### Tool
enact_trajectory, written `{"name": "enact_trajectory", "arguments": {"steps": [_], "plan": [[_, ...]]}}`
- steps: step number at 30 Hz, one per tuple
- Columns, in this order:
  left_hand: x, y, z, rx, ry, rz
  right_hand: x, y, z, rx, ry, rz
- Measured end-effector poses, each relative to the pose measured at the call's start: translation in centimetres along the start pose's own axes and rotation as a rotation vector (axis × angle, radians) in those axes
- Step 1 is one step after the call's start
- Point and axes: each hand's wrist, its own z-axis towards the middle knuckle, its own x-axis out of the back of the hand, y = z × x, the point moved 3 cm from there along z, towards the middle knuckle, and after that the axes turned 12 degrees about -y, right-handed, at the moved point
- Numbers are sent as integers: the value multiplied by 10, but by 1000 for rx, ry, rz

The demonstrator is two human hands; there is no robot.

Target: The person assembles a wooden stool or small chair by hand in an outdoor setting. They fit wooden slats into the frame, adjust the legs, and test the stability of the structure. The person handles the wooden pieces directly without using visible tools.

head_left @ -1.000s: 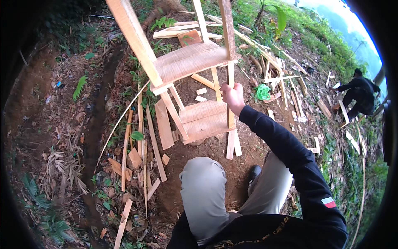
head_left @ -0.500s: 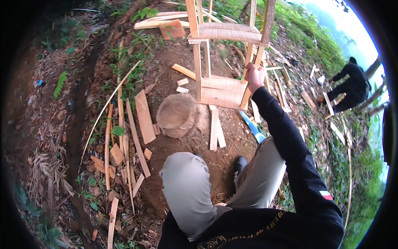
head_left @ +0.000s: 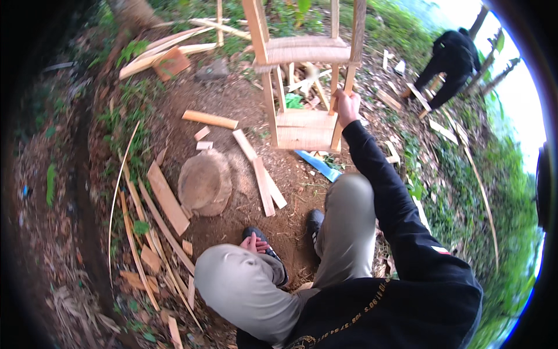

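My right hand (head_left: pixel 347 107) is closed around a front right post of a pale wooden shelf stand (head_left: pixel 305 139). The stand has slender upright posts, a lower shelf and a higher shelf (head_left: pixel 308 52); its top runs out of view. It is held upright at arm's length in front of me. My left hand (head_left: pixel 253 242) shows only in part beyond my left knee, above my shoe. Its visible fingers look loosely extended, with nothing seen in them. A flat blue blade-like piece (head_left: pixel 319 166) lies on the soil just below the stand.
A round tree stump (head_left: pixel 204 181) stands left of centre. Loose boards (head_left: pixel 168 198) and long strips lie on the left; crossed slats (head_left: pixel 267 186) lie beside the stump. More planks (head_left: pixel 174 49) are piled at far left. Another person (head_left: pixel 453 61) in dark clothes bends over at far right.
The stand, still in my right hand, has shifted rightward over the ground, now above the blue piece. My left hand has come into view by my knee. My view has turned right.
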Motion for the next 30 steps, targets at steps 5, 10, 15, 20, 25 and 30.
{"name": "enact_trajectory", "arguments": {"steps": [5,10,15,20,25,30], "plan": [[-12,7,-2,-29,42,35,89,53,-63,-64,180,-4],[-3,6,-3,-10,68,67,170,81,-135,-170,355,-87],[11,5,-12,64,-49,108,261,96,-198,-138,506,-240],[0,-5,-14,74,-101,104,391,110,-253,-55,631,-669],[33,6,-64,5,58,45,385,127,-255,-44,744,-211],[14,-12,-78,-37,23,0,483,155,-281,2,852,-628]]}}
